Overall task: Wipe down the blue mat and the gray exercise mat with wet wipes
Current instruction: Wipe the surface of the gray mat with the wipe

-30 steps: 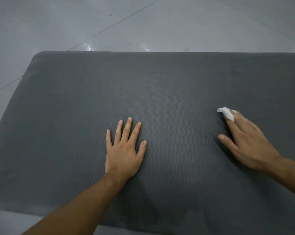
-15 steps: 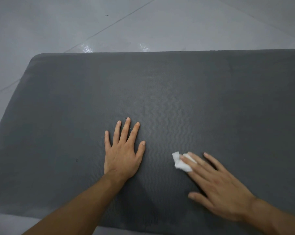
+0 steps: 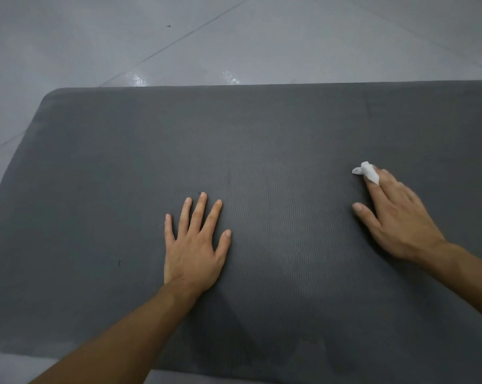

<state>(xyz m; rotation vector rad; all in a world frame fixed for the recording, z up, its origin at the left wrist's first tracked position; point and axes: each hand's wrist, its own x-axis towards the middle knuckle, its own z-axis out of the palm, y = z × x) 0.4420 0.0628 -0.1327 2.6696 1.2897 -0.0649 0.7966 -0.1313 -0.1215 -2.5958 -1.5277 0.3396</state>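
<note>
The gray exercise mat [image 3: 262, 139] lies flat across most of the view, its far edge and rounded left corner showing. My left hand [image 3: 194, 245] rests flat on it near the middle, fingers spread. My right hand [image 3: 397, 217] lies on the mat to the right, its straight fingers pressing a small crumpled white wet wipe [image 3: 368, 173] against the surface; the wipe sticks out beyond the fingertips. The blue mat is out of view.
Pale gray floor tiles [image 3: 234, 37] surround the mat beyond its far edge and at the left. A strip of floor also shows at the bottom left, near my left forearm. Small dark specks sit on the mat left of my left hand.
My right hand has swept the wipe from near my left hand back out to the right and farther away. My left hand has stayed planted.
</note>
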